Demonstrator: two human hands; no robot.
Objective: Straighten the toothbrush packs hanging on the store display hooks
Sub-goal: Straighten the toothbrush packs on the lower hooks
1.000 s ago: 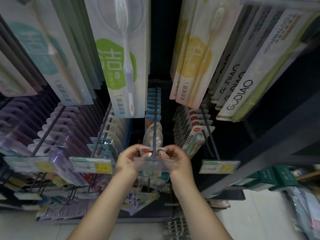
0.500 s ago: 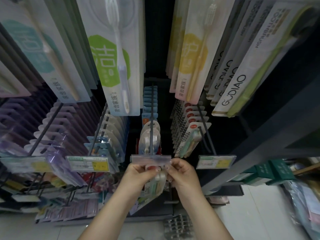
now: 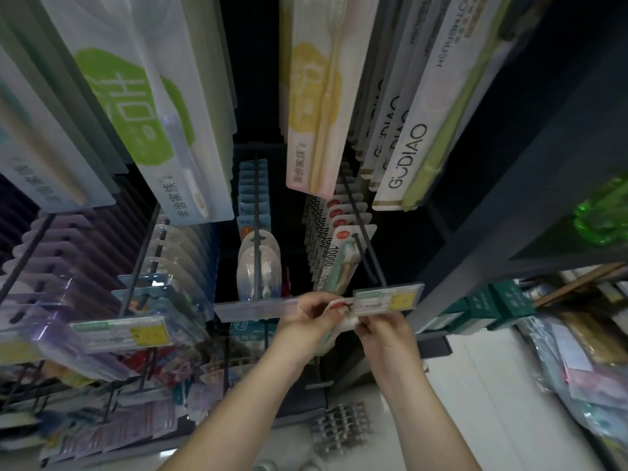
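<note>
1. Both hands meet at the front end of the right-hand lower hook [image 3: 365, 253], just below its price tag [image 3: 389, 298].
2. Left hand [image 3: 311, 316]: fingers pinch the red-and-white header of a toothbrush pack [image 3: 339, 309]. Right hand [image 3: 382, 329]: fingers curl round the same pack from the other side.
3. The pack's long axis appears to run downward from the header, between the hands; its lower part is hidden.
4. Suggested technique: hold the header level, align its hole with the hook tip, slide it back squarely against the hung packs [image 3: 343, 239].
</note>
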